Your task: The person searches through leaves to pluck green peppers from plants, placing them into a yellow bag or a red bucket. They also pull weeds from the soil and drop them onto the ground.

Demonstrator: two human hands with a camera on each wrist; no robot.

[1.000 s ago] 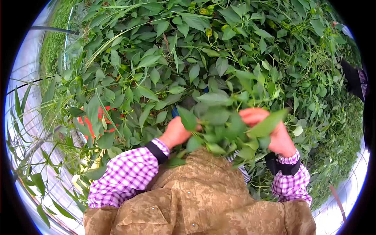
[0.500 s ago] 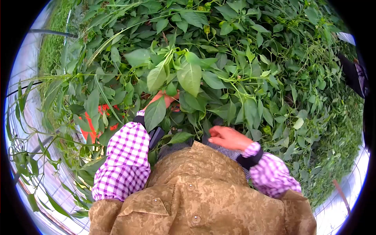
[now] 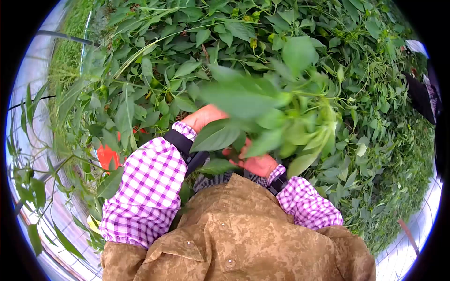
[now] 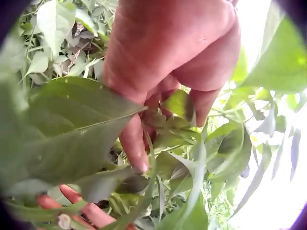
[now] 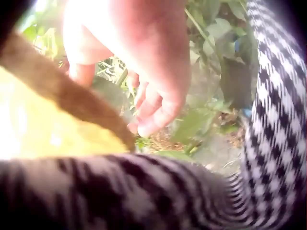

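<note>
Among the leaves of a green pepper plant, my left hand (image 3: 206, 118) reaches in from the left. In the left wrist view the left hand (image 4: 172, 52) has some fingers curled around leafy stems (image 4: 175, 127), one finger pointing down, the fingertips partly hidden. Blurred leaves (image 3: 243, 96) hang over and right of it in the head view. My right hand (image 3: 258, 161) is lower, near the lap, partly behind leaves. The right wrist view shows the right hand (image 5: 144, 62) with loosely bent fingers and nothing visible in them.
Dense pepper foliage (image 3: 375, 140) fills the front and right. A red object (image 3: 108, 157) shows through leaves at the left. Bright sheeting (image 3: 51, 196) lies along the left edge. Checked trousers (image 5: 278, 105) are close beside the right hand. Dark clothing (image 3: 422, 96) is at the far right.
The nearby leafy branches have shifted right and are blurred. My left hand has moved slightly right and up; my right hand has moved a little left, in beside the leaves.
</note>
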